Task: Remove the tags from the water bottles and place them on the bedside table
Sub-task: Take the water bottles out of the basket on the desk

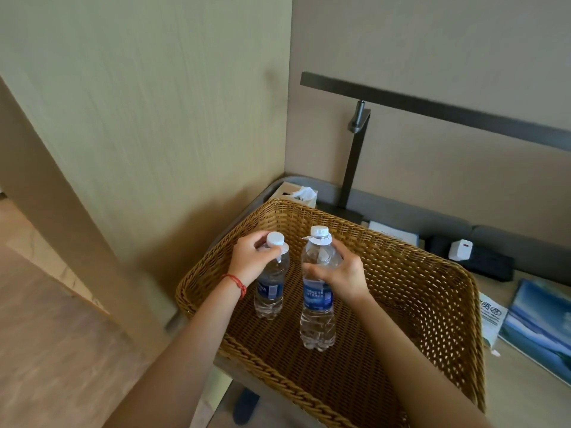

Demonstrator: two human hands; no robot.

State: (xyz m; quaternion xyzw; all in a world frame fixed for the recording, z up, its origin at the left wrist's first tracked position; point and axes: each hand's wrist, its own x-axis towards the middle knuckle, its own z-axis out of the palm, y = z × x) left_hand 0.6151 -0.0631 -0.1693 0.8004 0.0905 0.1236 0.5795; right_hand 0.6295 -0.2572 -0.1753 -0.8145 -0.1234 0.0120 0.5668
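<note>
On the bedside table [525, 384], against the corner of the beige walls, sits a wide wicker basket [417, 298], the largest thing here, its woven floor holding only two clear water bottles, both upright and a little apart. The right-hand bottle [318, 316] is the taller in view, with a white cap, a blue label round its middle, and a white paper tag [319, 240] collared round its neck just under the cap. The right hand [340, 276] grips this bottle at the shoulder, fingers and thumb curled round the plastic below the tag. The left-hand bottle [270, 291] stands nearer the basket's left wall, also blue-labelled and white-capped, and the left hand [251, 257] (a red cord circles its wrist) curls round the neck and cap; a white tag [282, 250] shows at the neck beside the fingers, though whether the fingers pinch the tag itself cannot be told. Behind the basket, a tissue box [299, 194] holds a white tissue poking out of its slot, and a dark lamp stand [352, 168] rises beside it. To the right of the basket lie a black pouch [488, 264] with a small white charger [460, 250] on it, a blue booklet [540, 322], and a printed white card [492, 316] partly tucked behind the basket's rim.
</note>
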